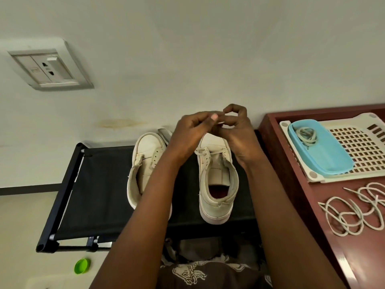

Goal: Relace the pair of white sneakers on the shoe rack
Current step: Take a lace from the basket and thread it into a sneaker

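On the black fabric shoe rack (93,184) stands the white high-top right sneaker (216,184). Its laceless white left sneaker (145,163) is at nine o'clock of it. At twelve o'clock above the right toe, the left hand (187,136) and right hand (239,138) meet. Each grip is narrowed to a fingertip pinch on what seems to be the off-white lace (203,152) crossing the lowest eyelets. The first rows are probably in hand, so a tip must next be fed through the next eyelet. Spare coiled laces (350,215) lie on the reddish-brown bench (291,163) at three o'clock.

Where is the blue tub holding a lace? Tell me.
Head view: the blue tub sits far right, on the white perforated tray atop the red-brown table, right of the shoe rack, beyond the loose laces.
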{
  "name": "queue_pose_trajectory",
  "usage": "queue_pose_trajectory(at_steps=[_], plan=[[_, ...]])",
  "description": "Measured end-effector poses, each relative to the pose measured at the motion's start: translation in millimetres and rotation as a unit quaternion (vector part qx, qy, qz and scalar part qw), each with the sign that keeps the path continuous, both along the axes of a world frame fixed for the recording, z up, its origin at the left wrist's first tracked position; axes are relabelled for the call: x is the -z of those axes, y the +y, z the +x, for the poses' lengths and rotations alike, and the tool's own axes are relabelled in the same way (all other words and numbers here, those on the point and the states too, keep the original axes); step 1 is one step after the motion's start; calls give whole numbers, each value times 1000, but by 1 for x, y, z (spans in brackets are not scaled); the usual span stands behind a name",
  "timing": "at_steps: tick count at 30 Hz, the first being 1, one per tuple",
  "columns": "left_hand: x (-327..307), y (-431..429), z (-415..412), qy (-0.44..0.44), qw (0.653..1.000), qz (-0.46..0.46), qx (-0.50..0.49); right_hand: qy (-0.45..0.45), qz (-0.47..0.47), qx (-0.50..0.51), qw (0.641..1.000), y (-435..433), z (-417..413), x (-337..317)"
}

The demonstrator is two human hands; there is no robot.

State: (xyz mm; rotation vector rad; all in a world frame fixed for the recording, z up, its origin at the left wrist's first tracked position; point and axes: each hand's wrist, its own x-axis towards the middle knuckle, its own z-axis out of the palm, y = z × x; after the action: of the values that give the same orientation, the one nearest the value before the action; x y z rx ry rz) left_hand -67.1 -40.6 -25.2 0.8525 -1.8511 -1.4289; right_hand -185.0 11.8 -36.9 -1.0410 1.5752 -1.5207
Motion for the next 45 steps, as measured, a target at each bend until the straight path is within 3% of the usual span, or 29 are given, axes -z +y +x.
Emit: queue_pose_trajectory(at_steps=[4,10,17,21,24,29,38,45], plan=[[9,-4,2,-11,999,28,28,24,14,-12,1000,1,-1,2],[10,-7,6,-87,996,19,-5,-10,18,-14,1000,5,-10,1],[18,-10,0,-165,984,-8,-66,29,98,39,994,8,-23,4],[21,-5,-8,-217,973,-16,-79,229,280,17,932,9,-30,14],[25,1,-15,-268,962,-34,-51,243,353,-51,902,10,-22,14],[37,7,-21,-316,947,-58,-10,284,365,-43,886,4,-17,18],[51,12,-28,-286,955,-73,-24,38,340,12,940,13,-38,27],[57,15,-36,-271,958,-78,-40,-22,331,-8,943,19,-44,26]])
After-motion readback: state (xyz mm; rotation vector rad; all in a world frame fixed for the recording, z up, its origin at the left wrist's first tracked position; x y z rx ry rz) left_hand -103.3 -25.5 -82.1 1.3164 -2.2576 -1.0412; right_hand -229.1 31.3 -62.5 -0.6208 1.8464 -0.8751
